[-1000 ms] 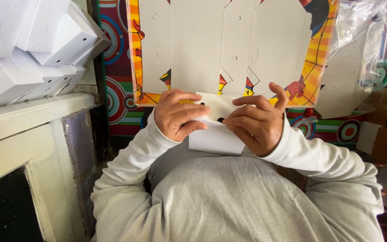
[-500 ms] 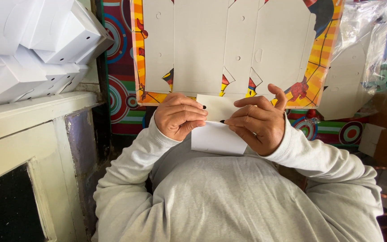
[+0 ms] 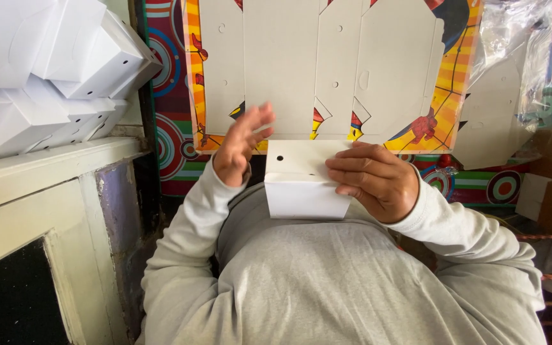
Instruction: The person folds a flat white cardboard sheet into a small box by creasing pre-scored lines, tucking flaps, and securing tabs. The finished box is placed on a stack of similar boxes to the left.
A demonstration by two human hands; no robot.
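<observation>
Two hands, right hand (image 3: 378,182) fingers clasping smooth white folded cardboard box (image 3: 301,185), left hand (image 3: 241,144) fingers spread, empty

White folded box (image 3: 305,182) at centre; white boxes (image 3: 46,70) stacked left (perhaps cardboard).

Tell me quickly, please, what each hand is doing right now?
Left hand: open, fingers spread, holding nothing, just beside the white box.
Right hand: closed on the white box, fingers across its top.
</observation>
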